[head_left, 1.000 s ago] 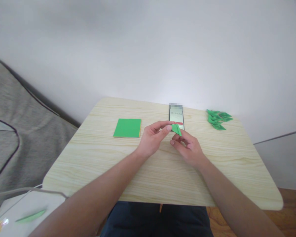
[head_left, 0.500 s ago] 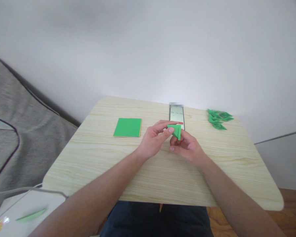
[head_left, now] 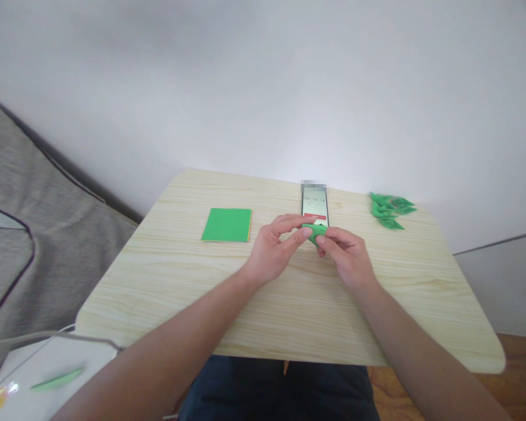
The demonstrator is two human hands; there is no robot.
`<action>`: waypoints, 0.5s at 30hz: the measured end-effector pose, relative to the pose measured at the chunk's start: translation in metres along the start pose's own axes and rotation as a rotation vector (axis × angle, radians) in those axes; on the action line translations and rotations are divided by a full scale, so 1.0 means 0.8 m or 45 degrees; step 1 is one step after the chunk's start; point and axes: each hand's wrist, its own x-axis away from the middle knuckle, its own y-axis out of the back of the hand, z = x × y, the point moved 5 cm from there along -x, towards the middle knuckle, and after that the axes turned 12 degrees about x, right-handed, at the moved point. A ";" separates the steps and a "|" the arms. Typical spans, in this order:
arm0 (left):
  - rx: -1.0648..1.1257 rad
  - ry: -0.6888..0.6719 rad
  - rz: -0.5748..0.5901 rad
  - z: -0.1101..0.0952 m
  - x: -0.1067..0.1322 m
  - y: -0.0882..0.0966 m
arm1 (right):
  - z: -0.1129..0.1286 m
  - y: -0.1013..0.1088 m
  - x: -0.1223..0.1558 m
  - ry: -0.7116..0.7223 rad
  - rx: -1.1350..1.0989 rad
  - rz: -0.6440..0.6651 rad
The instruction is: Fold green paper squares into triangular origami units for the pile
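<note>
Folded green paper [head_left: 316, 231] is pinched between both hands above the wooden table [head_left: 289, 304], near its middle. The left hand [head_left: 275, 250] is closed on the paper's left end, with thumb and forefinger meeting over it. The right hand [head_left: 349, 256] is closed on the right end, its fingertips [head_left: 321, 239] pressed against the paper so that most of the piece is covered. Only a small green strip is visible between the two grips. Just beyond the grip, a phone [head_left: 315, 204] is laid flat on the table with its screen lit; its near edge is partly hidden by the paper and fingers. To the left of the grip, well apart from it, a flat stack of green square sheets [head_left: 227, 225] is placed on the table. To the right of the grip and farther back, a small heap of folded green pieces [head_left: 391, 211] is gathered near the table edge.
</note>
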 end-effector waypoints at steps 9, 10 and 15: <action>-0.034 -0.056 -0.110 -0.001 0.002 0.007 | 0.011 0.000 -0.001 0.002 0.046 -0.056; -0.041 -0.063 -0.114 -0.001 0.002 0.007 | 0.013 0.002 0.000 0.012 0.040 -0.083; -0.079 -0.068 -0.123 0.001 0.002 0.008 | 0.021 0.014 0.002 0.116 0.120 -0.222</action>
